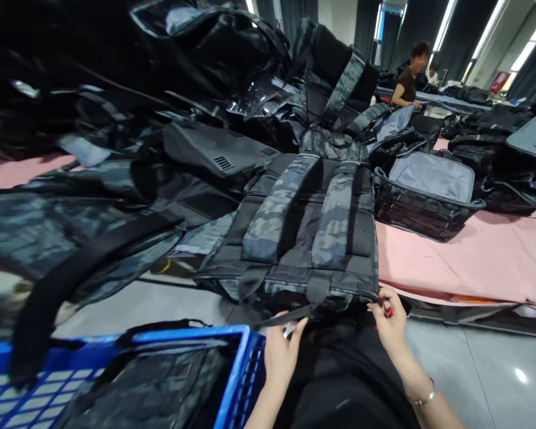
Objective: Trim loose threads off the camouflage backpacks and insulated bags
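Note:
A dark camouflage backpack [304,238] lies back side up on the table's near edge, its two shoulder straps running toward me. My left hand [280,351] pinches a loose black strap end hanging from the pack's bottom, with a small pale object between the fingers. My right hand [390,325] grips the pack's lower right corner and holds a small red tool against it. A thin bracelet sits on my right wrist.
Piles of black and camouflage backpacks [170,89] cover the pink table [473,256]. A blue plastic crate [138,375] holding bags stands at the lower left. An open grey-lined bag [429,190] lies to the right. A person [408,77] works at a far table.

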Action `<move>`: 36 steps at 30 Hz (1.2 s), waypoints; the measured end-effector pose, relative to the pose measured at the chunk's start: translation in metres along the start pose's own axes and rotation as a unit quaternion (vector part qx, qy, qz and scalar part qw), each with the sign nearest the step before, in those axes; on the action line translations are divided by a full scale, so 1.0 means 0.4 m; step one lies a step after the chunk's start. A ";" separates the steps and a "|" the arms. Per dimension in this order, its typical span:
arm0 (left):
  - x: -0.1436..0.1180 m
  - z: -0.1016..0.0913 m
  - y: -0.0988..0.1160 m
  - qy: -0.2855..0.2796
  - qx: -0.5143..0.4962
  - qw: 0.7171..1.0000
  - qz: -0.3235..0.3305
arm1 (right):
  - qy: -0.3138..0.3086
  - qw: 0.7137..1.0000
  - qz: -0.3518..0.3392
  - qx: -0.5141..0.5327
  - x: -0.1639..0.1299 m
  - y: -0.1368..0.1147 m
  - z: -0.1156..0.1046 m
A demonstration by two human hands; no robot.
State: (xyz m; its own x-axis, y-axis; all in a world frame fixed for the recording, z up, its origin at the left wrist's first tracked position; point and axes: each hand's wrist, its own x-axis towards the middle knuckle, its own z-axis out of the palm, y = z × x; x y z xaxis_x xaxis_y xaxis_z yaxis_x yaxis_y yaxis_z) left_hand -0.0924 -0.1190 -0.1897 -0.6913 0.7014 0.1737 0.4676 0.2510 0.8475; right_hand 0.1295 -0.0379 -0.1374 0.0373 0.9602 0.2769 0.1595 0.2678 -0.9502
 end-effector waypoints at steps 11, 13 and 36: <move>-0.123 0.094 0.279 -0.334 -0.211 0.918 -0.014 | -0.007 0.998 0.060 0.011 0.004 -0.035 0.001; -0.120 0.083 0.352 -0.366 -0.263 0.893 -0.019 | -0.009 0.998 0.055 0.023 0.005 -0.034 -0.002; -0.019 -0.168 0.265 0.076 -0.014 0.945 0.319 | 0.058 0.996 0.065 -0.018 0.120 0.021 -0.063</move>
State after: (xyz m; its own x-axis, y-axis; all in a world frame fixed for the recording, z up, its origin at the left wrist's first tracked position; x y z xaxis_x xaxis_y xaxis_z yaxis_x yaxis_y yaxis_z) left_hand -0.0746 -0.1423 -0.0676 -0.3461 0.5989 0.7222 0.8028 -0.2094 0.5583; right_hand 0.1576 0.0086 -0.1283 0.1735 0.9704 0.1680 0.1812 0.1362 -0.9740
